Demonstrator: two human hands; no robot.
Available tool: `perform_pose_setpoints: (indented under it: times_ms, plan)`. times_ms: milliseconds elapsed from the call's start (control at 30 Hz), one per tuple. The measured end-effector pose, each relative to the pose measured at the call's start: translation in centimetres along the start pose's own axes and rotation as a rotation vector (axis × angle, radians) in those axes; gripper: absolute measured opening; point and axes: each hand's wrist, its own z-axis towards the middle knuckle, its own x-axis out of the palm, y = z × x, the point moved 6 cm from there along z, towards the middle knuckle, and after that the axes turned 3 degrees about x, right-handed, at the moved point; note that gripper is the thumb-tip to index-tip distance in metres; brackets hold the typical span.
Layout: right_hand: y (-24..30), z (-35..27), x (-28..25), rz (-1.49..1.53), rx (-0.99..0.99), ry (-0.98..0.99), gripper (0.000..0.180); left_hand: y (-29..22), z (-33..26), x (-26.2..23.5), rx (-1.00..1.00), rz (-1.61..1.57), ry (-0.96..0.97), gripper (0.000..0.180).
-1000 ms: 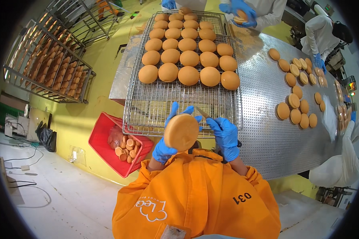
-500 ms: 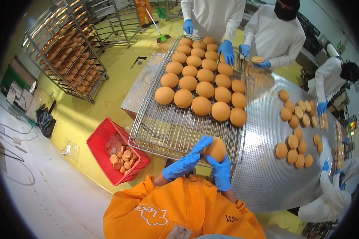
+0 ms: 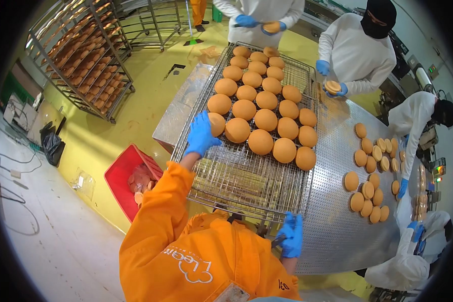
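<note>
Blue-gloved, the left hand (image 3: 201, 135) reaches out on an orange sleeve (image 3: 158, 221) and lays its curled fingers on a round golden bun (image 3: 216, 124) at the near-left corner of the bun block on the wire cooling rack (image 3: 246, 183). The hand cups the bun's left side; whether it grips or only rests there cannot be told. The bun is a smooth, matte dome, circular in outline, so it has no long axis to point anywhere; its crown faces up. Neighbouring buns (image 3: 260, 142) sit in tidy rows on the far half of the rack, touching or nearly so, all dome-up. The rack is a fine grid of thin shiny wire, rectangular, its long axis running away from the person; its near half is bare mesh. The right hand (image 3: 291, 235), also in a blue glove, is closed around a dark slim handle (image 3: 278, 242) just off the rack's near-right corner; what the tool is cannot be made out. Under the rack lies a perforated steel table (image 3: 337, 226), dull silver and dotted with small holes, with flatter bun halves (image 3: 368, 190) clustered to the rack's right. A red plastic crate (image 3: 123, 176) stands on the yellow floor left of the rack
</note>
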Motion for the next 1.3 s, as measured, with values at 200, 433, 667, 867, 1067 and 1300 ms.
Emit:
perform_pose_setpoints:
  times_ms: [200, 433, 667, 867, 1067, 1300]
  plan:
    - [-9.5, 0.7, 6.7, -0.405, 0.157, -0.027, 0.068, 3.3, 2.9, 3.2, 0.035, -0.109, 0.196, 0.115]
    - [-9.2, 5.7, 14.4, -1.416, -0.537, 0.092, 0.040, -0.9, -10.6, -1.5, -0.119, -2.420, 0.363, 0.103]
    - [-20.7, 7.5, 20.6, -2.536, -0.667, 0.618, 0.027, 1.4, -15.2, -4.8, -0.278, -2.153, -0.112, 0.097]
    - [-22.1, 7.5, 20.9, -2.268, -0.950, 0.709, 0.033, 3.9, -17.2, -8.2, -0.158, -1.929, -0.543, 0.091]
    - [-22.6, 7.7, 20.1, -2.413, -0.965, 0.604, 0.033, 4.8, -18.0, -8.9, -0.225, -1.951, -0.621, 0.098]
    - [-19.8, 10.1, 20.1, -2.414, -1.015, 0.441, 0.046, 4.2, -18.1, -7.0, -0.258, -2.164, -0.241, 0.091]
